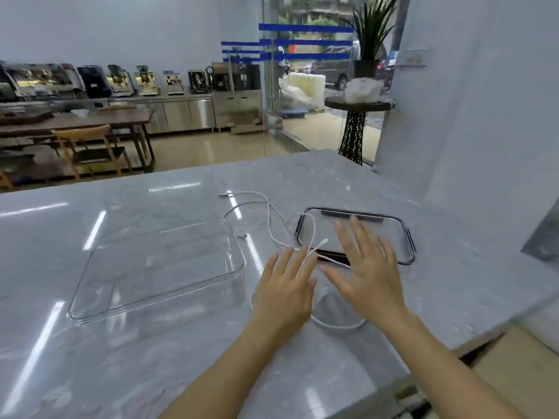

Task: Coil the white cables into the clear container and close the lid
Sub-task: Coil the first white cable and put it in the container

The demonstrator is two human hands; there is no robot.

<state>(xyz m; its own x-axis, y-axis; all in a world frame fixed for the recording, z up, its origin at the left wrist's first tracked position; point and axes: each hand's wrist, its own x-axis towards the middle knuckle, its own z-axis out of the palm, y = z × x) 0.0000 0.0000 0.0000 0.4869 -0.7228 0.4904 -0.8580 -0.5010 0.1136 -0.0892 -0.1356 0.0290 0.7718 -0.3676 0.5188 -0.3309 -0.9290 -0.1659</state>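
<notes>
Marble counter [181, 343]: clear container [157, 276] open, lid [402, 234] aside; 2 hands spread flat over white cables [269, 213], left hand [284, 290], right hand [367, 275].

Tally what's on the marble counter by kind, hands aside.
Clear container: 1
Lid, dark-rimmed: 1
White cables: a tangle, at least 2 judging by the plug ends, exact count unclear
Total: at least 4

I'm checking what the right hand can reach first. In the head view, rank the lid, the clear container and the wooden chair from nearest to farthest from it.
From the right hand:
1. Lid: directly under the fingers, on the counter's right side.
2. Clear container: to the left, beyond the left hand, open and empty.
3. Wooden chair: far left, on the floor past the counter.
</notes>
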